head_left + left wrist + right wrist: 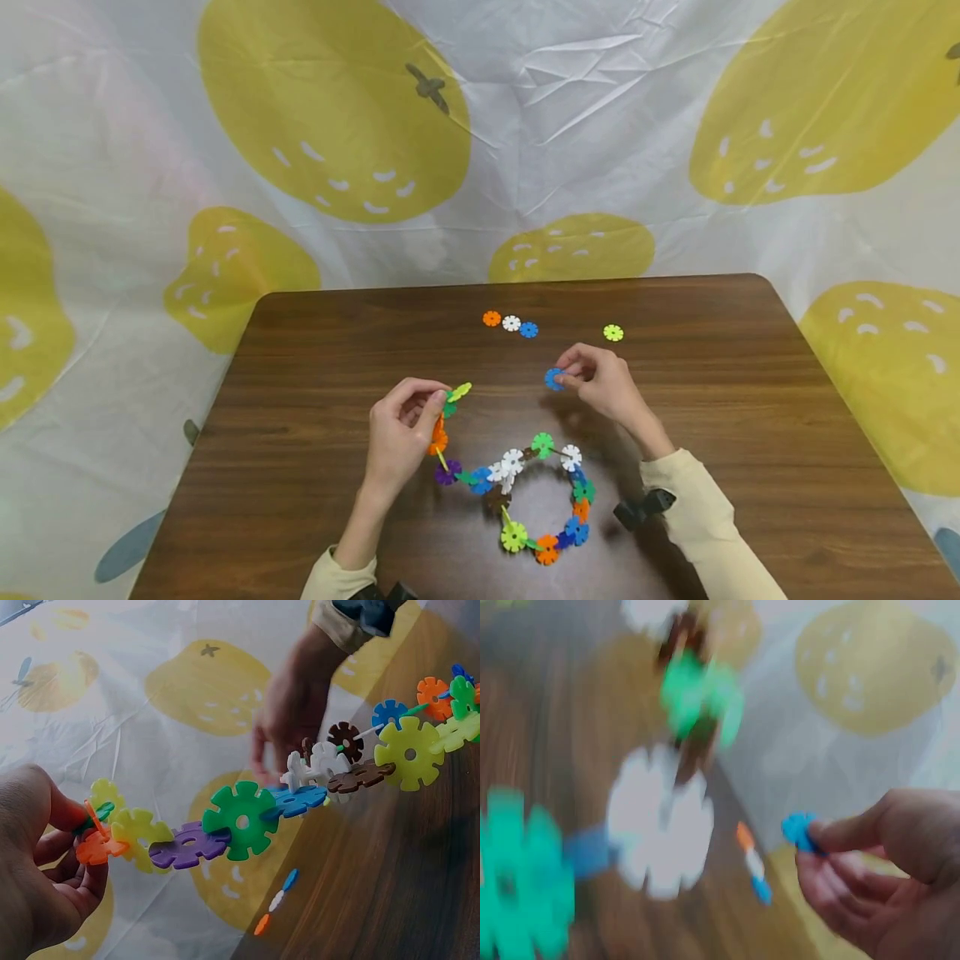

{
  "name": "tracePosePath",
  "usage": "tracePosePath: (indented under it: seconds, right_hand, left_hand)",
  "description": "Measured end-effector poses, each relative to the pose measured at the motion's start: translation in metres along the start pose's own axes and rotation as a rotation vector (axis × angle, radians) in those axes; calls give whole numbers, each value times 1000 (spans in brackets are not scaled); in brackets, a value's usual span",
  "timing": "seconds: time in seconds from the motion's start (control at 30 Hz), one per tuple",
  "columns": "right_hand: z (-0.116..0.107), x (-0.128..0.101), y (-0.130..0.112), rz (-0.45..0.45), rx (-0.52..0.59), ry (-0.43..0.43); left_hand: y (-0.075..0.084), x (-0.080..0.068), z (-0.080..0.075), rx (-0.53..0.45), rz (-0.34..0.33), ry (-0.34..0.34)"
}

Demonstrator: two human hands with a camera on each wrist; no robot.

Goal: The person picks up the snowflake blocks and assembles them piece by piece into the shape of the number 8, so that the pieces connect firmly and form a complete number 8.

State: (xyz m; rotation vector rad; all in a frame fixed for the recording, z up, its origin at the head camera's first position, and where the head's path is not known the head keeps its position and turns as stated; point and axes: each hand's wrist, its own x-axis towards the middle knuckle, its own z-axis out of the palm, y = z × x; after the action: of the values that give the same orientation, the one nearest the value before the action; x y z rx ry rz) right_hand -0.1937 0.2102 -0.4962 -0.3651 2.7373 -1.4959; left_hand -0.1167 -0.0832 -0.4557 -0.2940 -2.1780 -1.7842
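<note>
A chain of flower-shaped plastic discs [447,472] in many colours rises from a closed ring on the table to my left hand [405,421]. Thumb and fingers of that hand pinch the chain near its end, around the green and orange discs, with a yellow-green disc [461,392] at the tip. In my right hand [603,385] a single blue disc [554,379] is pinched between thumb and fingertips, apart from the chain. The right wrist view shows this blue disc [800,831] too, partly covered by the thumb. Nearby chain pieces are blurred there.
Toward the back of the brown table [337,333] lie loose discs: orange [491,318], white [512,323] and blue [528,330] in a row, and a yellow-green one [613,332] farther right. A fruit-patterned cloth [480,167] hangs behind the table.
</note>
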Motion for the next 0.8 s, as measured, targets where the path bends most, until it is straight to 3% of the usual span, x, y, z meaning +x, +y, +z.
tracePosePath:
  seconds: [0.17, 0.3, 0.47, 0.8]
  right_hand:
    - [12, -5, -36, -165, 226, -72]
    - [20, -9, -61, -220, 330, -101]
    - [30, -11, -80, -261, 381, -119]
    - [40, -8, -89, -296, 401, -122]
  left_hand:
    - [0, -1, -2, 2, 1, -19]
    - [1, -1, -2, 0, -3, -31]
    - [2, -2, -3, -4, -10, -35]
    - [3, -4, -3, -1, -30, -71]
